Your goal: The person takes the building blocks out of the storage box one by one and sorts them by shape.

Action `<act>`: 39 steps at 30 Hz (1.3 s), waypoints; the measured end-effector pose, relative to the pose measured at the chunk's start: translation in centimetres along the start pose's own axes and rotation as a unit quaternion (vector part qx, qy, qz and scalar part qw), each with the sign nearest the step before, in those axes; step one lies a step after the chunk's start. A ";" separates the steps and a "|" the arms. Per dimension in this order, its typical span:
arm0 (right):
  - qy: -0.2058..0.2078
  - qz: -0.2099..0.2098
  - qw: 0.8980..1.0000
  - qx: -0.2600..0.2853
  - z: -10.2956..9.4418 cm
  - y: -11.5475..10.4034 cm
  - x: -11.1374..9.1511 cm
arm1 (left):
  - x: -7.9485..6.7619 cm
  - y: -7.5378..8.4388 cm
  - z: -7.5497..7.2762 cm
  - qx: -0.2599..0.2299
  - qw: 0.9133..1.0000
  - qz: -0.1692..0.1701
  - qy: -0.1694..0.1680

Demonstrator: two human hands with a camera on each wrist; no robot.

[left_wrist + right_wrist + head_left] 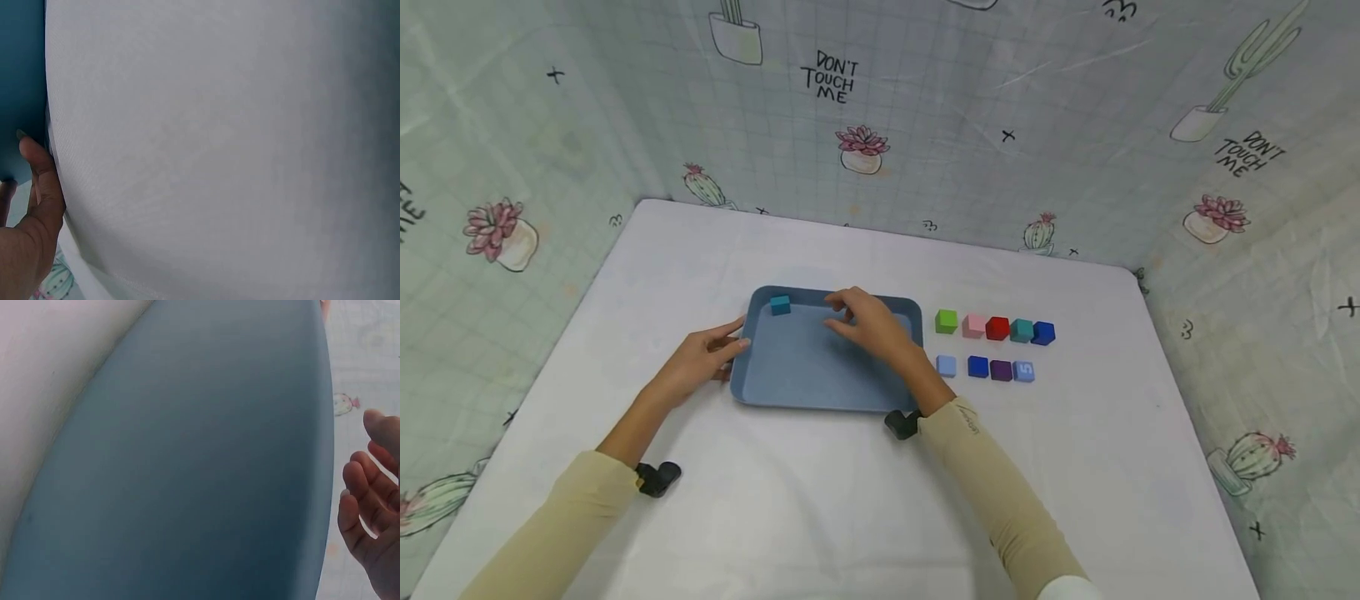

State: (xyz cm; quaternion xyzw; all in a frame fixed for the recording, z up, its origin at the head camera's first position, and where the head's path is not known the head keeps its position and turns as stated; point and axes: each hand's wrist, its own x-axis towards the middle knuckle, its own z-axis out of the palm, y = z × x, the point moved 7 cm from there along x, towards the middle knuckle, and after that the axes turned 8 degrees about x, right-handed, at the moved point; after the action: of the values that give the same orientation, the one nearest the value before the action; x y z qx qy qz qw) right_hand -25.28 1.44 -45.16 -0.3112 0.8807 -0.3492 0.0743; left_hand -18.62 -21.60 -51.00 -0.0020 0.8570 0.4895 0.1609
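Note:
A blue-grey rectangular tray lies on the white table. Its left edge is held by my left hand, the thumb at the rim and the other fingers along the outer side. That hand also shows beside the tray in the left wrist view. Over the tray's right half hovers my right hand, fingers loosely bent with nothing between them. In the right wrist view this hand appears empty past the tray's rim. One teal-blue cube sits inside the tray's far left corner.
Right of the tray, cubes stand in two rows. The far row has a green cube, a pink cube, a red cube, a teal cube and a blue cube. Nearer are light blue, blue and purple cubes.

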 end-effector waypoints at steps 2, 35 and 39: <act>0.005 0.005 1.000 -0.003 0.0 -0.1 0.2 | 0.1 -0.1 0.0 0.000 1.000 0.002 0.001; -0.032 -0.048 0.996 -0.075 0.9 -2.5 3.3 | 0.3 -0.3 0.3 -0.002 1.000 0.008 0.003; -0.044 -0.046 0.995 -0.079 1.3 -2.7 3.7 | 0.3 -0.1 0.2 -0.003 1.000 0.007 0.002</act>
State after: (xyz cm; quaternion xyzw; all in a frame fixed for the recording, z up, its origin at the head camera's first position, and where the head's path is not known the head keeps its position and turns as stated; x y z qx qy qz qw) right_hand -26.43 -3.04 -43.97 -0.3713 0.8861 -0.2678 0.0724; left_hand -18.81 -21.45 -51.24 0.0026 0.8560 0.4931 0.1555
